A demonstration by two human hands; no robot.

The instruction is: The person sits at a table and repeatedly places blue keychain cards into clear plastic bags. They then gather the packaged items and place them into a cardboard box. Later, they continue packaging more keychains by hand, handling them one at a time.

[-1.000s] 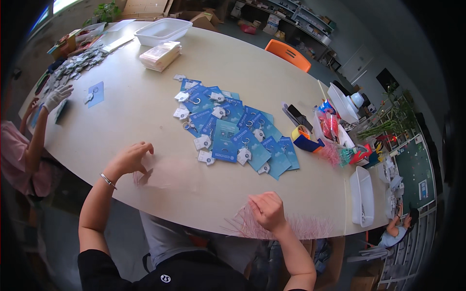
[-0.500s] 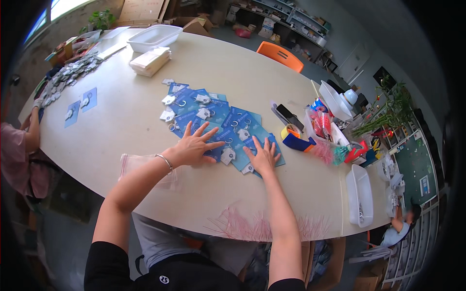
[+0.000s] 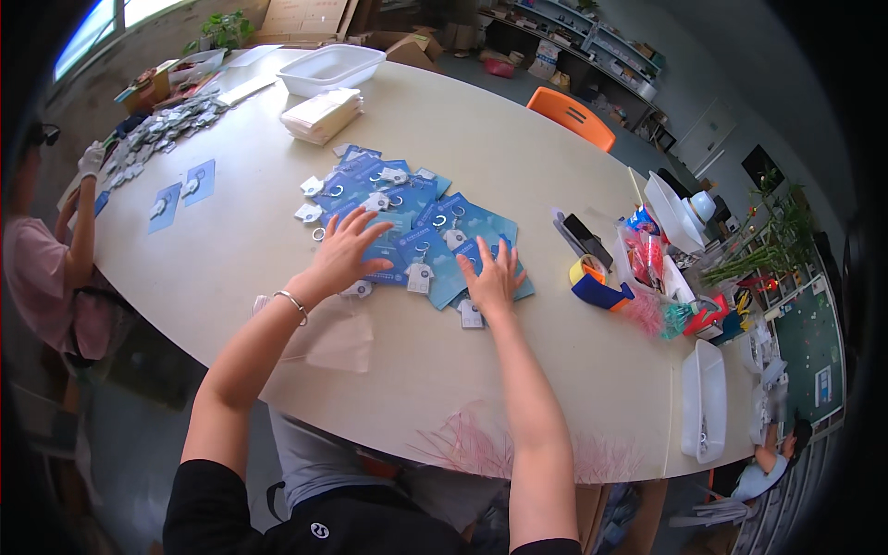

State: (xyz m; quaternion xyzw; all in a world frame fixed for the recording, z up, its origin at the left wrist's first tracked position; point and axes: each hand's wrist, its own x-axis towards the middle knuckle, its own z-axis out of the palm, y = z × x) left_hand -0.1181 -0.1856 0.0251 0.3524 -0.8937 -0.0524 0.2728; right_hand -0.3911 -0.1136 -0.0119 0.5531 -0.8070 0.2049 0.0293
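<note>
A loose pile of blue cards (image 3: 490, 225), each with a white shirt-shaped keychain (image 3: 420, 277) and a metal ring, lies overlapping at the middle of the table. Over the pile's near left part, my left hand (image 3: 340, 254) is spread, with a bangle on its wrist. My right hand (image 3: 493, 282) rests its spread fingers on the cards at the near right edge. Neither hand grips anything. Clear plastic bags (image 3: 338, 340) lie flat by my left wrist. My fingers hide some of the cards.
Two blue cards (image 3: 166, 208) lie apart at left, near a heap of keychains (image 3: 162, 137) and another person with a gloved hand (image 3: 91, 159). A packet stack (image 3: 322, 115) and white tub (image 3: 333, 69) stand behind. At right are a phone (image 3: 588, 239), tape dispenser (image 3: 601, 289) and long tray (image 3: 705, 402).
The view has swung slightly left. My hands have moved with the near cards, which sit farther from me on the table. The gloved hand at left has come up into sight.
</note>
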